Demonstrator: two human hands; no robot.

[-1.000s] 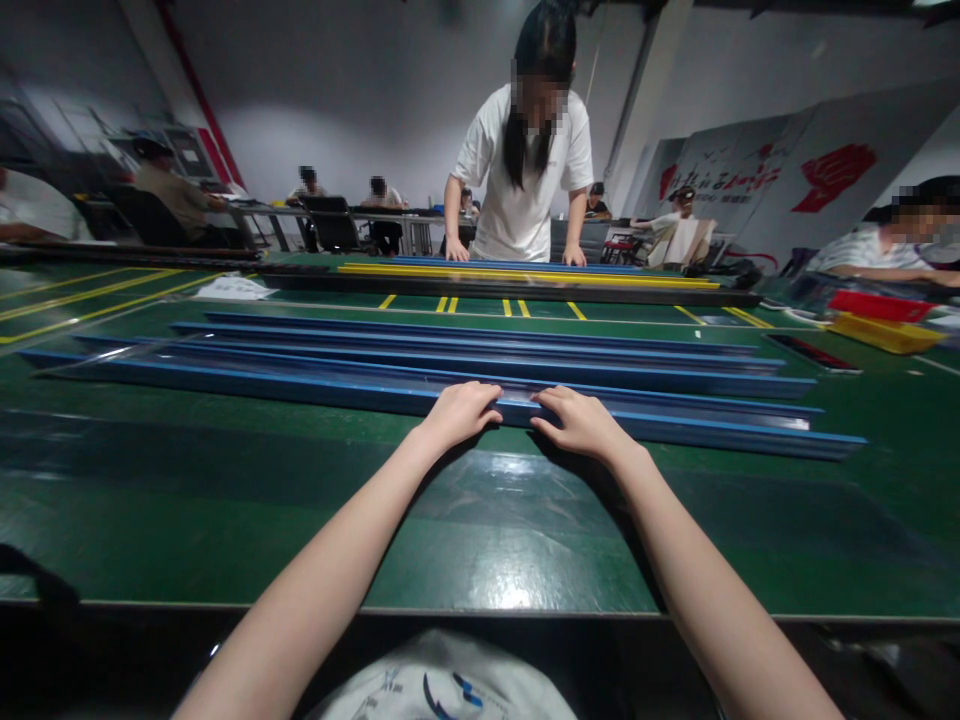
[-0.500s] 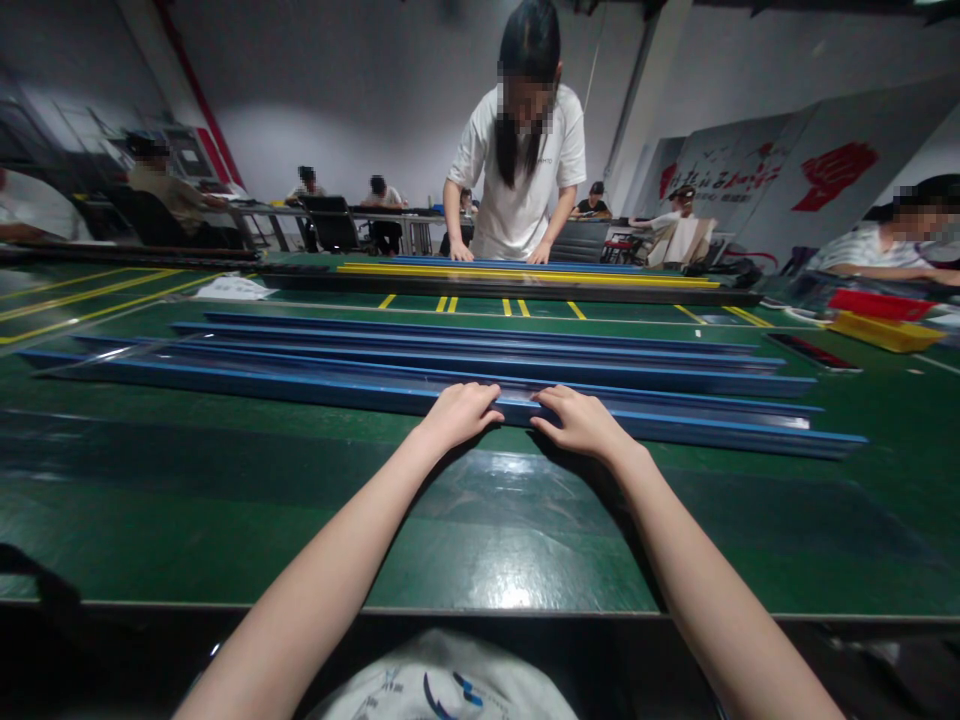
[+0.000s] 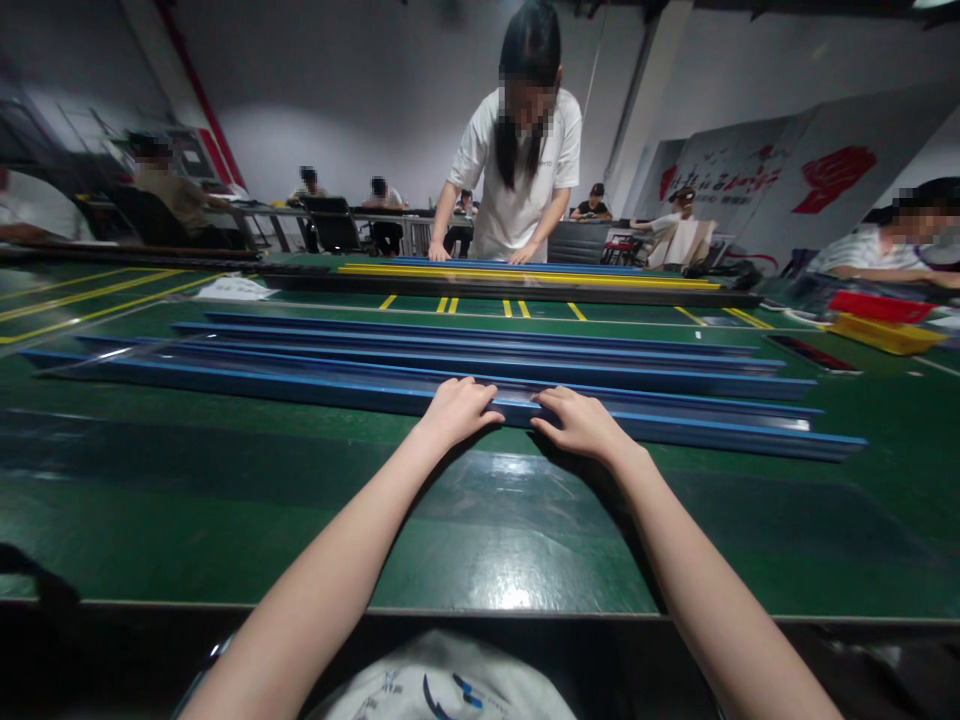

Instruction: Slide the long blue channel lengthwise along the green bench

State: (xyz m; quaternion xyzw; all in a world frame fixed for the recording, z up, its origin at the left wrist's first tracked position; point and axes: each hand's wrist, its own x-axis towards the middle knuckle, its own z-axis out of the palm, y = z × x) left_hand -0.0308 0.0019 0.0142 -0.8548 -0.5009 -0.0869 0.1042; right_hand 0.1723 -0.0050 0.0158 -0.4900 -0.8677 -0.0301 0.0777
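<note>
Both hands grip the near wall of the closest long blue channel strip (image 3: 720, 432), which lies across the green table. My left hand (image 3: 459, 408) has its fingers curled over the upper edge, thumb along the front. Just to its right, my right hand (image 3: 576, 418) pinches the same strip in a like way, a short gap between them. Clear film or sheet shows inside the channel near its right end. Behind it lie more blue channel strips (image 3: 525, 352), side by side. A clear plastic sheet (image 3: 225, 460) is spread flat nearer me.
Across the table (image 3: 450, 590) a person in a white shirt (image 3: 517, 170) leans over yellow strips (image 3: 600, 280) and dark ones. A phone (image 3: 814, 353), a red bin (image 3: 877, 305) and a yellow bin (image 3: 885, 333) sit at right. White paper (image 3: 236, 289) lies at left.
My left hand has shifted slightly left and up along the strip's edge; my right hand stays put. The person opposite has moved both hands leftward.
</note>
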